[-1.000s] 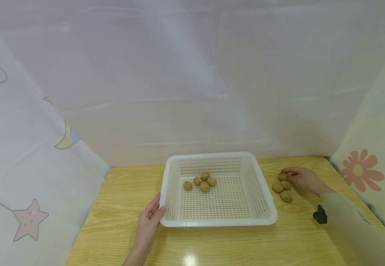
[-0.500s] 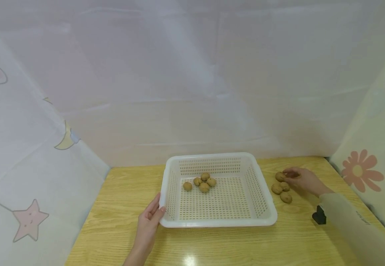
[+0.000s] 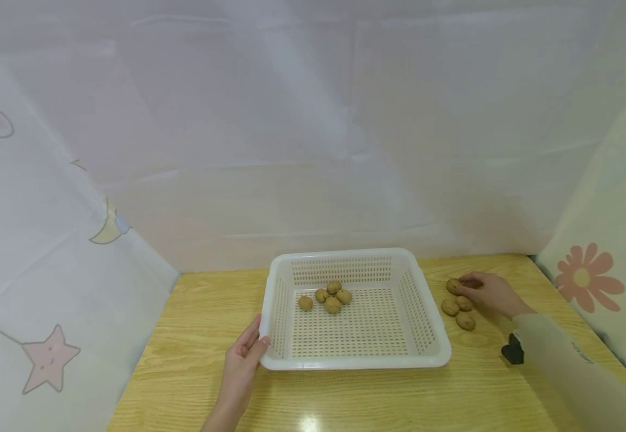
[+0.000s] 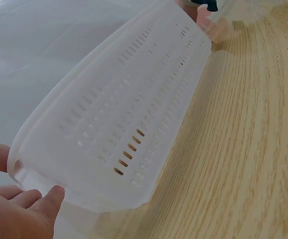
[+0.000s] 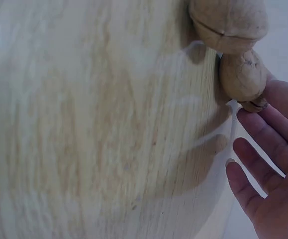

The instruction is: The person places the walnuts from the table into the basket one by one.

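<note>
A white plastic basket (image 3: 356,362) with slotted walls sits on the wooden table, several walnuts (image 3: 332,305) grouped left of its middle. At its left side my left hand (image 3: 239,363) grips the rim, thumb toward the near corner; the left wrist view shows the fingers (image 4: 49,201) at the basket's end. To the right of the basket lies a small cluster of loose walnuts (image 3: 465,322). My right hand (image 3: 493,294) pinches the farthest walnut (image 3: 454,286) of that cluster between thumb and fingers. In the right wrist view, nearer walnuts (image 5: 243,74) partly hide the pinched one.
The wooden table (image 3: 199,336) ends at a pale cloth backdrop (image 3: 313,150). Printed cloth also hangs along both sides, with a pink star (image 3: 50,359) on the left and a flower (image 3: 588,276) on the right. A black piece (image 3: 514,350) shows at the right wrist.
My right hand has shifted slightly left, its thumb and fingers moving from over the farthest walnut to its right side. That walnut has moved a little left. The left hand and basket hold still.
</note>
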Demonstrator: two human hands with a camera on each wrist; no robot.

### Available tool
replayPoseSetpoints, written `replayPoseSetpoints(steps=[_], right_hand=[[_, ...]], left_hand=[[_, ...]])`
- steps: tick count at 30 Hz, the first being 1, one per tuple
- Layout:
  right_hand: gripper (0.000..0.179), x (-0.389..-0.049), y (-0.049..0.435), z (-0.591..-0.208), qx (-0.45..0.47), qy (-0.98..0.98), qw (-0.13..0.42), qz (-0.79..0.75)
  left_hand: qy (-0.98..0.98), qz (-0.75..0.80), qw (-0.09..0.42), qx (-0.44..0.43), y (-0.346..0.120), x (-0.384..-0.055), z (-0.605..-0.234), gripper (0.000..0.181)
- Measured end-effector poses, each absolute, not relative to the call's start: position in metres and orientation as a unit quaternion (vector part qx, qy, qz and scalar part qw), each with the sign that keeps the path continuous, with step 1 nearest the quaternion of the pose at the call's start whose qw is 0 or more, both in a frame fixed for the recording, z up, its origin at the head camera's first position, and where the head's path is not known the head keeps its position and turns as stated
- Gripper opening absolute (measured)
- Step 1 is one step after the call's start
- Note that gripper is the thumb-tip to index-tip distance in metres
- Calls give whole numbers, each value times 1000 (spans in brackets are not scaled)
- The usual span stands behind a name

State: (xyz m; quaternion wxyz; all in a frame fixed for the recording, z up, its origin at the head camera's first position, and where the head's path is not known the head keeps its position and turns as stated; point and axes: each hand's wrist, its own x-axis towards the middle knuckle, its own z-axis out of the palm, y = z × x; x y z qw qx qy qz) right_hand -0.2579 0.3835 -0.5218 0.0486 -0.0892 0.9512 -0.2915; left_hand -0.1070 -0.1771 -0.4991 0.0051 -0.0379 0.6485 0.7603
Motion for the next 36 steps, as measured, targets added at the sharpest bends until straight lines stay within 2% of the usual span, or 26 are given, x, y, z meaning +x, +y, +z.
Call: replayPoseSetpoints(steps=[9,23,36], right_hand=[[53,-248,380,-509,-102,952,33,-287],[48,-223,359,-460,-146,950,-10,-277],[42,-202,305,-411,-180,945,11,-272]], left_hand=[[648,760,7,-36,-177,-106,-499,63],[643,766,-3,-20,-178,-110,-501,63],[642,766,4,-30,-178,-107,-501,62]])
